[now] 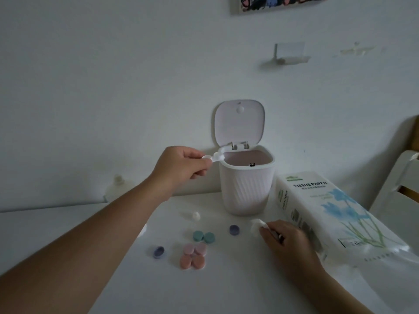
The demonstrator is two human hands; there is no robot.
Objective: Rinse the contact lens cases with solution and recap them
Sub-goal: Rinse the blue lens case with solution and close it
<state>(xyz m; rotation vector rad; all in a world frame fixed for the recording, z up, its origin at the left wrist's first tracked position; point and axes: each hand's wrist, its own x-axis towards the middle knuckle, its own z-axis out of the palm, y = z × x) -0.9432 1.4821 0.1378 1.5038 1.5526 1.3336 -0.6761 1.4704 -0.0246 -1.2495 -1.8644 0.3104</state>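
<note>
- Head view: my left hand (181, 165) is raised beside the small white bin (247, 184), grip pinched on a white lens case (214, 156) with no caps on, tilted over the bin's left rim.
- Bin lid (239, 122) stands open, upright against the wall; bin sits at the back of the white surface (113, 257).
- My right hand (285, 240) rests low on the surface, grip curled round a white cotton pad (255, 225), just beside the tissue paper pack (328, 214).
- Caps and cases lie loose on the surface between my arms: green pair (203, 236), pink pair (195, 249), orange pair (192, 262), one purple cap (234, 229), another purple cap (159, 252) well apart to the left.
- Small white cap (196, 215) near the bin's base.
- A translucent bottle (116, 185) at the wall, left, blurred.
</note>
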